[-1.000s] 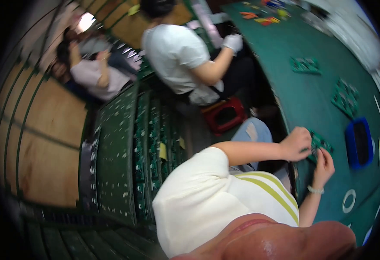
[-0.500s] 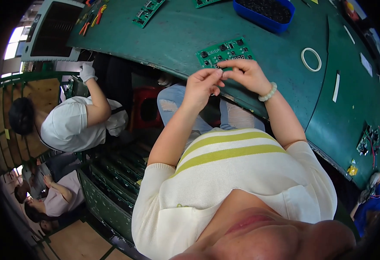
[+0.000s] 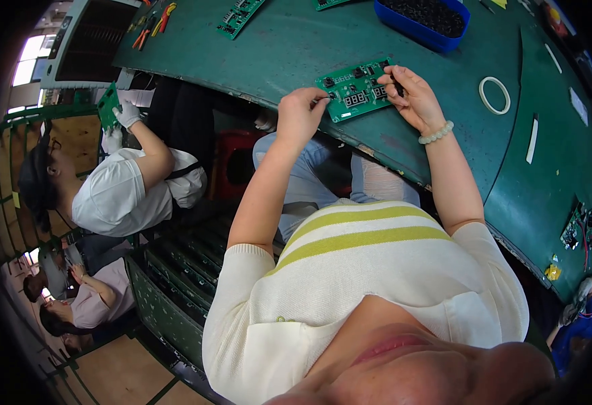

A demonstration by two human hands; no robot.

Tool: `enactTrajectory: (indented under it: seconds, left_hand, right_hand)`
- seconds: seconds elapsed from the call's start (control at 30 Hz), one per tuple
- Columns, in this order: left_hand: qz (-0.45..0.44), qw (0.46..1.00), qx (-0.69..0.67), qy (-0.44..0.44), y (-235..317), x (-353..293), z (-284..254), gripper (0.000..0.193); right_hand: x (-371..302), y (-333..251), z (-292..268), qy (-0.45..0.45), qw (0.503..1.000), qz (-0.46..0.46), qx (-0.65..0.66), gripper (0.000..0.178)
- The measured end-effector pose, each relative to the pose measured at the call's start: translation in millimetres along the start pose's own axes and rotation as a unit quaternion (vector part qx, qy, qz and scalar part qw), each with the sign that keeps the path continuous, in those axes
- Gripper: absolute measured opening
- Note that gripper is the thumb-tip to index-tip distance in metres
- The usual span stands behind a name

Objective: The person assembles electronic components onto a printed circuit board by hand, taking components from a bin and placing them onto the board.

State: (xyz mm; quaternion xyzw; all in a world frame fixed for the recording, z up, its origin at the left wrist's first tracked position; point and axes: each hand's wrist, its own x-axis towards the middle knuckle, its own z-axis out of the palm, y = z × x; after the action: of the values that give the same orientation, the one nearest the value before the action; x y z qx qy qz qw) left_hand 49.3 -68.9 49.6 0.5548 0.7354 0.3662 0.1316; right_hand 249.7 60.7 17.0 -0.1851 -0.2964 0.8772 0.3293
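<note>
Parted since half a second ago, the left hand (image 3: 299, 115) and right hand (image 3: 414, 98) now flank a green rectangular circuit board (image 3: 350, 86) on the green worktop (image 3: 262, 67). The left's fingertips pinch narrowly, contents unclear; the right holds a small black part (image 3: 397, 86). Between them, black-and-white digit displays (image 3: 354, 100) already sit mounted; whether any spots remain unfilled, I cannot tell.

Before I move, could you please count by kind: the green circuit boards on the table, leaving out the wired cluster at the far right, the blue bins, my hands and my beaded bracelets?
Green circuit boards: 3 (two at the picture's top edge)
Blue bin: 1
Left hand and right hand: 2
Beaded bracelet: 1
Total: 7
</note>
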Motion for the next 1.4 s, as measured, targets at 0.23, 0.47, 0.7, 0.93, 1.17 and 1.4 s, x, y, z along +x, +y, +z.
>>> enactTrajectory:
  seconds: [0.23, 0.47, 0.7, 0.93, 1.17, 1.4]
  left_hand:
    - [0.036, 0.996, 0.080, -0.030, 6, 2, 0, 0.011]
    - [0.053, 0.990, 0.128, -0.037, 2, 10, 3, 0.008]
    - [0.012, 0.990, 0.136, -0.024, -1, 3, -2, 0.008]
    - [0.006, 0.997, 0.074, 0.003, -8, -7, 28, 0.011]
    - [0.090, 0.982, 0.076, 0.149, 16, -17, 24, 0.015]
    - [0.137, 0.984, 0.083, 0.083, 20, -17, 39, 0.017]
  right_hand:
    - [0, 2, 1, 0.020, 1.000, 0.003, -0.003, 0.019]
    - [6, 6, 2, 0.057, 0.997, 0.002, -0.052, 0.020]
    - [4, 10, 19, 0.063, 0.982, -0.015, -0.179, 0.021]
    - [-6, 14, 15, 0.147, 0.915, -0.087, -0.366, 0.016]
    - [1, 26, 28, 0.125, 0.636, -0.237, -0.724, 0.019]
    - [-2, 26, 47, 0.120, 0.535, -0.233, -0.803, 0.020]
